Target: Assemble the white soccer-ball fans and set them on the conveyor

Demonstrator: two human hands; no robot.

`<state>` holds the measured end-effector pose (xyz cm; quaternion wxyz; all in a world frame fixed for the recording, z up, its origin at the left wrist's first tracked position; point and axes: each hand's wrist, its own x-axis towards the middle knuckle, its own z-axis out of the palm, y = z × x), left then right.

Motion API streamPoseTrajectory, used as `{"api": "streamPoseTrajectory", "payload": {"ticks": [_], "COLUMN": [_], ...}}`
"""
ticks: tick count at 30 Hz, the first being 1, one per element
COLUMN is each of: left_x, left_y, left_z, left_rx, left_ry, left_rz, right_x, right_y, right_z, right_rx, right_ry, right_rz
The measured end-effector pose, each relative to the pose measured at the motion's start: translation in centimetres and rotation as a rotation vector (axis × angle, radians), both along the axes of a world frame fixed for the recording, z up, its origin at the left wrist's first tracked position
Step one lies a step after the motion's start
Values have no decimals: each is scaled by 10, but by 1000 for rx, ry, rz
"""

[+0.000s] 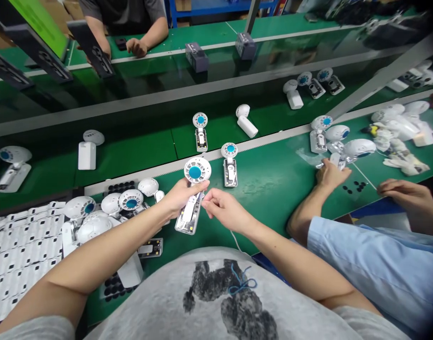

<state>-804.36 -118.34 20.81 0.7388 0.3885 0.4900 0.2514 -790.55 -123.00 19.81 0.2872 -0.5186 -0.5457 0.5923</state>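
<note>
My left hand [182, 194] is wrapped round the neck of a white device [188, 215] with a round slotted head, a blue centre and a clear lower body. That device is tilted above the green table. Close to its right side is my right hand [218, 204], fingers pinched near its edge; whatever is between the fingertips is too small to make out. Just beyond, a similar device [230, 171] lies on the table, and another [201, 137] lies on the green belt.
White devices [96, 227] and a tray of white parts [25, 255] stand at the left. A person's hand [331, 174] holds a device on the right, near white gloves [396, 146]. Dark boxes [197, 57] sit on the far shelf, with another person behind.
</note>
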Motion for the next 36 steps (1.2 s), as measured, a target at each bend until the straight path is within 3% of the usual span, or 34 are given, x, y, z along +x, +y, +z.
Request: {"api": "streamPoseTrajectory", "payload": {"ticks": [2,4,6,8,12,15,17,20,23,25,27,30,33,36], "left_x": [-8,-23,-42,-60,-82,-85,-91,-113,-144,-158,-164,-156,-138,-116], "left_y": [10,34,71,115,190,212,207,174,128,100,82,71,68,58], "left_z": [-3,-8,-15,-24,-49,-62,-61,-47,-33,-32,-37,-39,-25,-8], "left_rx": [85,204,277,280,297,281,276,310,314,296,309,384,532,677], "left_ry": [84,215,322,359,437,558,656,760,861,857,808,796,792,612], "left_rz": [7,109,266,343,385,340,281,101,-405,-635,-657,-628,-528,-348], "right_x": [0,5,13,20,21,21,25,32,33,29,22,12,5,2], "right_y": [4,8,13,19,26,28,29,31,32,30,27,18,7,-2], "right_z": [-3,-5,-6,-7,-12,-18,-20,-22,-23,-24,-24,-24,-20,-14], "right_rx": [-55,-119,-160,-177,-213,-241,-243,-244,-254,-243,-215,-137,-53,-9], "right_ry": [36,95,163,209,229,221,217,233,267,280,263,184,118,127], "right_rz": [-58,-154,-262,-332,-302,-292,-303,-324,-320,-290,-238,-138,-74,-60]}}
